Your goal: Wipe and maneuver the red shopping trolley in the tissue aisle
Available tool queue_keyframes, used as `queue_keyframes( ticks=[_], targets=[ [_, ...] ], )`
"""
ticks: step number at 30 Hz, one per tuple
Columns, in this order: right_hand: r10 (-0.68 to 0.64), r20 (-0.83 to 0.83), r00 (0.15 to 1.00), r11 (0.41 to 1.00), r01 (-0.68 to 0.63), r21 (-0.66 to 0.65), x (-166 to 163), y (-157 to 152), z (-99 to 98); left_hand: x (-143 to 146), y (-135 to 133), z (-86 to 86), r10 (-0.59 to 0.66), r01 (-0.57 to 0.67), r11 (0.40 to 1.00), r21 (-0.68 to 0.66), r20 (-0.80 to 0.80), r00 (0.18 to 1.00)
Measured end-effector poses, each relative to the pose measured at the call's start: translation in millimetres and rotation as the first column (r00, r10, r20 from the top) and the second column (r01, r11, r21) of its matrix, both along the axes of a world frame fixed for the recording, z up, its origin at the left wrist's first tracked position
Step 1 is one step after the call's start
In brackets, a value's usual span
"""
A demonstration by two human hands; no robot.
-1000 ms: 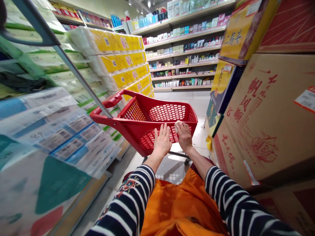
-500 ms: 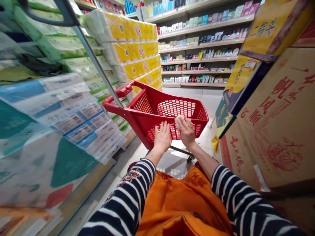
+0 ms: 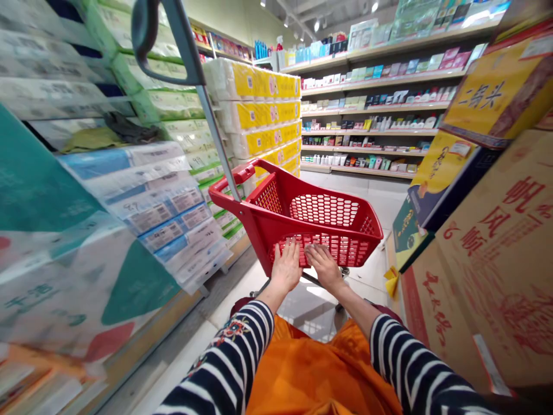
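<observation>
A red plastic shopping basket cart (image 3: 259,222) with honeycomb-pierced walls stands in front of me, its near side turned to me. My left hand (image 3: 287,266) is open, fingers stretched and laid against the pierced near wall. Just to its right, my right hand (image 3: 324,264) presses on the same wall with its fingers together and bent. The pale wad of cloth under those fingers is almost wholly covered now. From the cart's left end a metal pole (image 3: 218,135) rises to a grey looped handle (image 3: 190,52).
Stacked tissue packs (image 3: 173,213) and yellow-white paper packs (image 3: 263,109) line the left. Brown cartons (image 3: 496,276) and yellow boxes (image 3: 475,98) crowd the right side. Shelves (image 3: 380,109) of boxes and bottles stand behind the cart. Light floor tiles (image 3: 354,181) show beyond it.
My right hand has moved down from the cart's upper rim to the pierced wall, taking the pale wad along. My left hand stays on the wall. The view has tilted up and turned left.
</observation>
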State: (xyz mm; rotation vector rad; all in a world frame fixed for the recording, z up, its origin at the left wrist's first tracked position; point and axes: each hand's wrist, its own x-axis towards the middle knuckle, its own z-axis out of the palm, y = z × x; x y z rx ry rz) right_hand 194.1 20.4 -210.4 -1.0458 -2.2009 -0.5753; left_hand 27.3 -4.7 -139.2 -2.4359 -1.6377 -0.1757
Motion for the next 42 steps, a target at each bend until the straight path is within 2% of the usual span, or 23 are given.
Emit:
queue_keyframes(
  ticks=[5,8,10,16,18,19,21,26,28,31,35,37,39,42],
  targets=[
    [-0.004,-0.092,0.996,0.998,0.010,0.063,-19,22,62.6,-16,15,19.0,0.110,-0.115,0.991,0.070,0.065,0.992],
    [0.006,-0.101,0.995,0.997,0.003,0.081,-33,36,79.7,-22,21,28.0,0.139,-0.146,0.985,0.087,0.087,0.986],
    [0.016,-0.074,0.997,0.997,-0.010,0.074,-39,38,73.2,-25,21,26.7,0.143,-0.150,0.985,0.085,0.086,0.986],
    [0.134,0.090,0.987,0.991,-0.131,-0.033,-38,22,13.9,-34,4,-0.3,0.082,-0.083,0.996,0.040,0.029,0.996],
    [0.146,0.117,0.982,0.989,-0.141,-0.049,-36,18,5.2,-39,1,-5.3,0.086,-0.087,0.996,0.022,0.016,0.996],
    [0.155,0.117,0.981,0.988,-0.150,-0.046,-37,17,6.6,-42,2,-5.2,0.098,-0.098,0.995,0.021,0.016,0.995],
    [0.169,0.080,0.982,0.986,-0.168,-0.021,-42,19,21.2,-48,5,0.3,0.130,-0.132,0.990,0.044,0.033,0.991],
    [0.125,-0.101,0.987,0.990,-0.118,0.078,-74,37,86.3,-62,24,30.1,0.200,-0.218,0.964,0.152,0.125,0.972],
    [0.118,-0.117,0.986,0.990,-0.109,0.085,-87,45,97.9,-67,28,37.9,0.228,-0.252,0.952,0.171,0.150,0.962],
    [0.141,-0.063,0.988,0.988,-0.137,0.068,-97,49,85.6,-72,25,36.7,0.245,-0.268,0.949,0.166,0.147,0.958],
    [0.197,0.061,0.978,0.980,-0.197,-0.012,-93,39,41.8,-78,10,16.7,0.226,-0.236,0.964,0.126,0.090,0.970],
    [0.214,0.098,0.972,0.976,-0.210,-0.052,-90,32,26.7,-82,4,5.9,0.228,-0.234,0.967,0.099,0.067,0.971],
    [0.237,0.115,0.965,0.971,-0.231,-0.065,-90,29,24.8,-89,3,0.1,0.247,-0.251,0.965,0.081,0.064,0.967],
    [0.265,0.068,0.962,0.964,-0.265,-0.003,-103,32,49.8,-103,10,6.5,0.291,-0.301,0.947,0.110,0.100,0.952]
  ],
)
